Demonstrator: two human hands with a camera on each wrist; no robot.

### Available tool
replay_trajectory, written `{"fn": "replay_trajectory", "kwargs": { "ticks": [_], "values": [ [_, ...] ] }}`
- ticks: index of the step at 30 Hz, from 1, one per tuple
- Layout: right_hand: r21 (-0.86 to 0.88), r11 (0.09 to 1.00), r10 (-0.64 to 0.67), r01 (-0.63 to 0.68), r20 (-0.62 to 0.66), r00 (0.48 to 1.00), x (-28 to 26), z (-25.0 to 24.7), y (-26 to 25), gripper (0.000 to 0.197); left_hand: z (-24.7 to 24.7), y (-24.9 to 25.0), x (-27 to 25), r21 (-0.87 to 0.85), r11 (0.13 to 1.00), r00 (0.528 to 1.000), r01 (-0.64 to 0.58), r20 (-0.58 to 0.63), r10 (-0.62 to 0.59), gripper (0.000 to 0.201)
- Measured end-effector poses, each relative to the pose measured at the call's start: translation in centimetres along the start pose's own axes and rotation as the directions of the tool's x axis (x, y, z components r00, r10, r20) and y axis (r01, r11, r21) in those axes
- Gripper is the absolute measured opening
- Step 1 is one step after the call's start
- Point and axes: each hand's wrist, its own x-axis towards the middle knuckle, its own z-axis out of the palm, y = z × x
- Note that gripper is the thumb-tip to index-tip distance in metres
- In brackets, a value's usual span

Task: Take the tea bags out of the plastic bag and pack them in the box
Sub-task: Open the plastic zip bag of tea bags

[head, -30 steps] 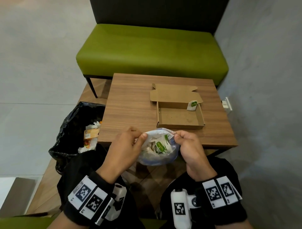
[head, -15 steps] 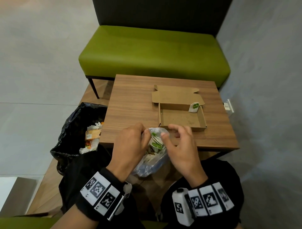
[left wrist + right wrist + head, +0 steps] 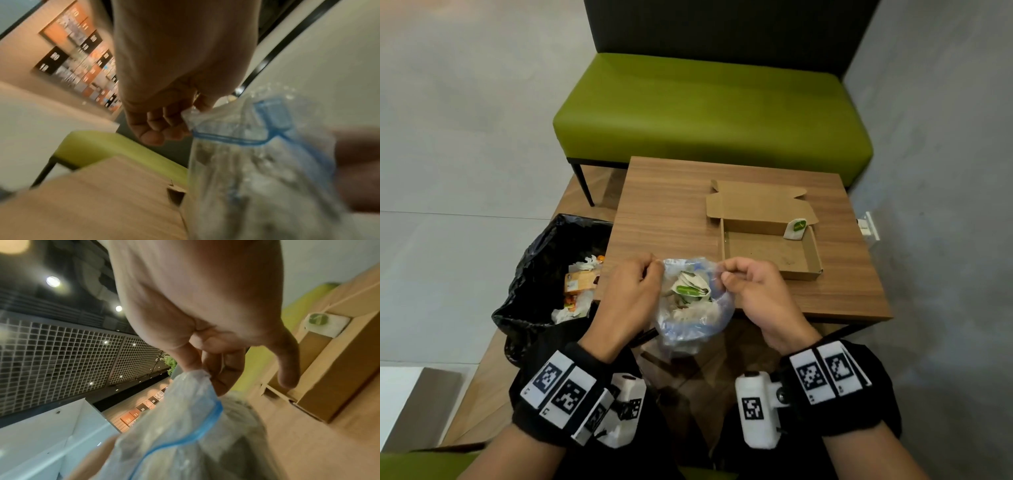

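Crinkly clear plastic bag [image 3: 690, 310] with blue zip rim is pinched open by curled left hand [image 3: 628, 299] and right hand [image 3: 758, 294], paper tea bags [image 3: 690, 287] inside, near flat cardboard box [image 3: 768, 251].

A wood-grain table [image 3: 664, 219] stands before a green bench [image 3: 709, 113]. An open cardboard box [image 3: 767, 253] rests on the tabletop, one tea bag [image 3: 795, 229] leaning in its far right corner.

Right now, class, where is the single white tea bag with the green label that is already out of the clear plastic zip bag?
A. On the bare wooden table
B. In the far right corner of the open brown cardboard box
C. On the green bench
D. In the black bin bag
B: the white tea bag with the green label leans in the far right corner of the open brown cardboard box.
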Motion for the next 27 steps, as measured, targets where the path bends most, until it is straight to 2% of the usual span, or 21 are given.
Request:
{"fn": "replay_trajectory", "kwargs": {
  "ticks": [3, 6, 10, 13, 14, 16, 19, 21, 22, 24, 27],
  "values": [
    [-0.032, 0.998, 0.056, -0.055, 0.027, 0.998, 1.0, 0.4, -0.6, 0.028, -0.1, -0.2, 0.3, 0.102, 0.983, 0.988, -0.155, 0.002, 0.155, 0.019],
    [-0.023, 0.995, 0.096, -0.096, -0.01, 0.995, 2.0, 0.8, -0.9, 0.026, -0.3, -0.2, 0.4, 0.137, 0.932, 0.942, -0.337, 0.051, 0.333, 0.034],
    [-0.022, 0.995, 0.097, -0.097, -0.025, 0.995, 2.5, 1.2, -0.8, 0.025, -0.6, -0.6, 0.8, 0.204, 0.908, 0.931, -0.366, 0.088, 0.355, 0.051],
    [0.016, 0.996, 0.086, -0.086, 0.002, 0.996, 2.5, 1.5, -1.0, 0.027, -0.6, -0.5, 1.4, 0.3, 0.875, 0.923, -0.381, 0.061, 0.381, 0.033],
    [0.025, 0.997, 0.079, -0.079, 0.007, 0.997, 2.6, 1.5, -1.1, 0.027, -0.6, -0.5, 1.6, 0.323, 0.873, 0.927, -0.366, 0.048, 0.371, 0.028],
    [0.029, 0.998, 0.049, -0.049, 0.002, 0.999, 2.7, 1.7, -1.1, 0.025, -0.5, -0.2, 1.8, 0.295, 0.908, 0.952, -0.296, 0.013, 0.306, 0.036],
    [-0.105, 0.992, -0.08, 0.069, -0.103, 0.991, 2.9, 1.5, -0.4, 0.017, -0.1, 0.2, 2.0, 0.126, 0.981, 0.978, -0.146, -0.13, 0.162, 0.047],
    [-0.225, 0.964, -0.177, 0.139, -0.158, 0.971, 2.8, 1.1, 0.1, 0.023, 0.1, -0.1, 2.3, -0.021, 0.998, 0.972, -0.062, -0.226, 0.055, 0.05],
    [-0.25, 0.958, -0.187, 0.141, -0.168, 0.968, 2.8, 0.9, 0.3, 0.028, 0.2, -0.4, 2.5, -0.11, 0.993, 0.968, -0.041, -0.25, 0.012, 0.051],
    [-0.237, 0.965, -0.152, 0.112, -0.156, 0.976, 2.7, 0.8, 0.7, 0.028, 0.3, -1.0, 2.8, -0.268, 0.963, 0.967, -0.014, -0.249, -0.056, 0.058],
    [-0.239, 0.965, -0.141, 0.104, -0.146, 0.979, 3.2, 1.1, 1.2, 0.016, 0.5, -1.7, 3.0, -0.329, 0.943, 0.973, 0.047, -0.2, -0.118, 0.063]
  ]
}}
